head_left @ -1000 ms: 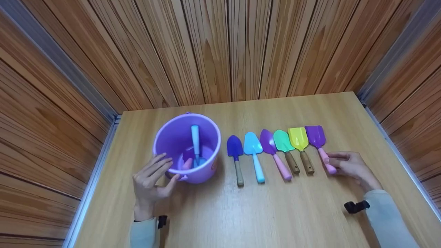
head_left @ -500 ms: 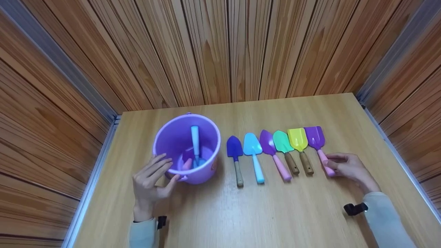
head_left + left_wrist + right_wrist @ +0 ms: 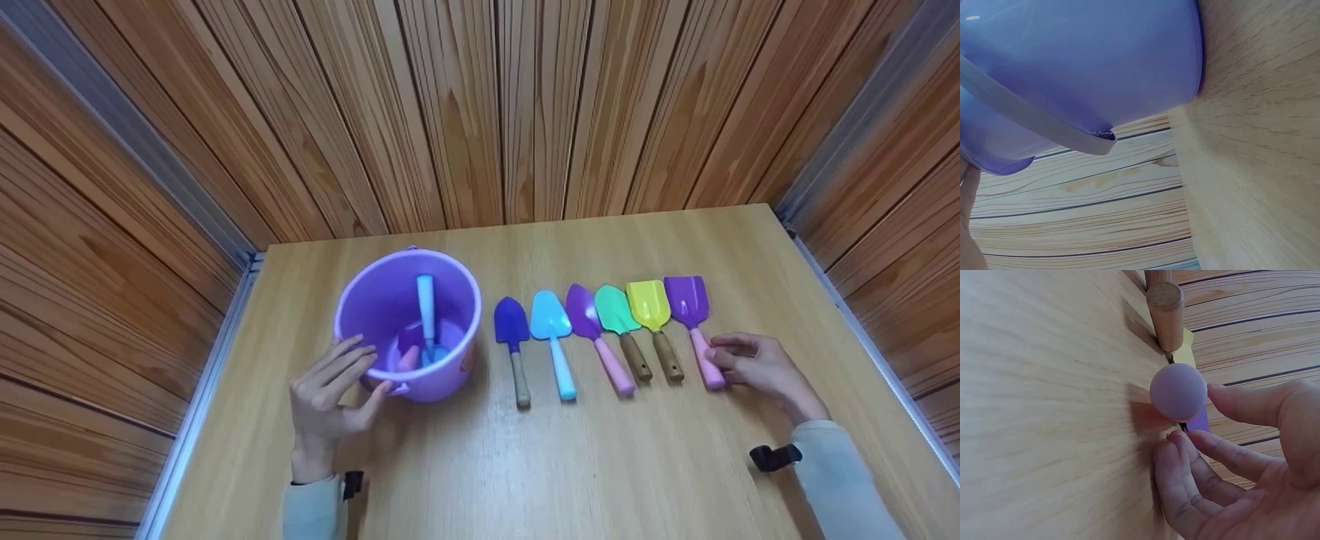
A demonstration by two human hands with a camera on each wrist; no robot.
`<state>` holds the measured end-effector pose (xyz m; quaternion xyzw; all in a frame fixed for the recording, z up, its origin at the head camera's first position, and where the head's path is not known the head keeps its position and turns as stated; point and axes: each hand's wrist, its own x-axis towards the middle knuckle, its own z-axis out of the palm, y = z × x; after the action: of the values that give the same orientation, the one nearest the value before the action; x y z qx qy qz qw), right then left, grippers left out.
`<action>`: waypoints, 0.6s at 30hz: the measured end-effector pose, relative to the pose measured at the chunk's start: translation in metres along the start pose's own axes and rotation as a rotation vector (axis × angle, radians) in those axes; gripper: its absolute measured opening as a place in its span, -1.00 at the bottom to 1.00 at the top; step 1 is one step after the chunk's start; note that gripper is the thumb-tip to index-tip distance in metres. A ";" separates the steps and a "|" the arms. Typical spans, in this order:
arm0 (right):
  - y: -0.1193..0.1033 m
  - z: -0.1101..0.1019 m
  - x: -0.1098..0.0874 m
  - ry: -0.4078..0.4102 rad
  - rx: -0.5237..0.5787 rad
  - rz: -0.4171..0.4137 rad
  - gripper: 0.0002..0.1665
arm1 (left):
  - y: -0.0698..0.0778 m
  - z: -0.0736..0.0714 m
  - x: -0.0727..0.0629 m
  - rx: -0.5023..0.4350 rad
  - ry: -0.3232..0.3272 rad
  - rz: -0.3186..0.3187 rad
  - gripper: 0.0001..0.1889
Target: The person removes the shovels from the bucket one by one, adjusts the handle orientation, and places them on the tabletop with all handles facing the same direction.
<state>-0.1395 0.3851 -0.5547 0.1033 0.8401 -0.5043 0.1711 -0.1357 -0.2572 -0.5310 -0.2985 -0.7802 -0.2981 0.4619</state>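
Observation:
At the purple bucket's [image 3: 450, 382] near-left rim, my left hand [image 3: 328, 397] has its fingers over the edge and its thumb outside, holding it. Inside the bucket stand a light blue trowel [image 3: 426, 300] and a purple one with a pink handle [image 3: 409, 358]. My right hand [image 3: 761, 367] is at the pink handle of the purple shovel [image 3: 687, 301], which lies at the right end of a row. In the right wrist view the thumb [image 3: 1247, 404] meets the side of the handle end [image 3: 1178, 392]; the other fingers bend below it, without closing round it.
Left of the purple shovel lie a yellow shovel [image 3: 649, 304], a green trowel [image 3: 616, 307], a purple trowel [image 3: 583, 309], a light blue trowel [image 3: 550, 315] and a dark blue trowel [image 3: 511, 321]. Wood-panelled walls [image 3: 517, 112] stand around the wooden table [image 3: 525, 480].
The purple shovel's pink handle end has swung slightly left and toward the near edge, so the shovel lies straighter. My right hand has shifted very little; my left hand stays at the bucket.

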 end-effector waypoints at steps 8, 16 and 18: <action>-0.020 0.004 0.002 0.123 -0.058 -0.062 -0.30 | 0.001 -0.002 -0.001 0.003 -0.019 -0.014 -0.50; -0.061 0.035 0.009 0.159 -0.160 -0.231 -0.43 | 0.001 -0.002 0.001 0.024 -0.027 -0.006 -0.47; -0.074 0.046 0.014 0.143 -0.170 -0.276 -0.48 | 0.001 -0.002 0.001 0.021 -0.020 -0.001 -0.47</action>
<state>-0.1696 0.3095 -0.5199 0.0077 0.8958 -0.4417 0.0483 -0.1350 -0.2577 -0.5289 -0.2959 -0.7880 -0.2873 0.4572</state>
